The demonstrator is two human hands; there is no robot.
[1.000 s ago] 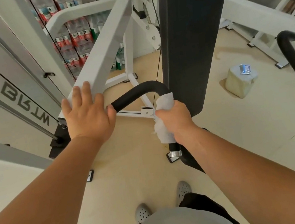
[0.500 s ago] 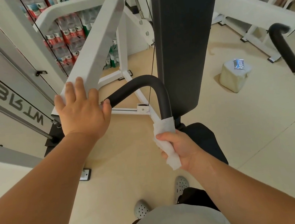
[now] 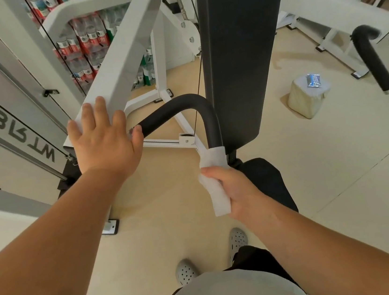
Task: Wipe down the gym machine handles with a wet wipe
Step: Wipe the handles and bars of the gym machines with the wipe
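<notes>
Head view: right hand (image 3: 233, 189) clenches the wet wipe (image 3: 214, 159) around the lower end of the black foam handle (image 3: 183, 102); left hand (image 3: 104, 143) lies flat (fingers straight) on the white frame arm (image 3: 123, 58) beside its upper end. Mid-wipe, I judge; next, slide the wipe up round the bend.

Since 1 s ago: wet wipe (image 3: 214, 159) is dragged down the black handle (image 3: 175, 103), from the bend to the lower straight end, gripped in right hand (image 3: 237, 188). Bend is now uncovered; metal end cap is now hidden.
</notes>
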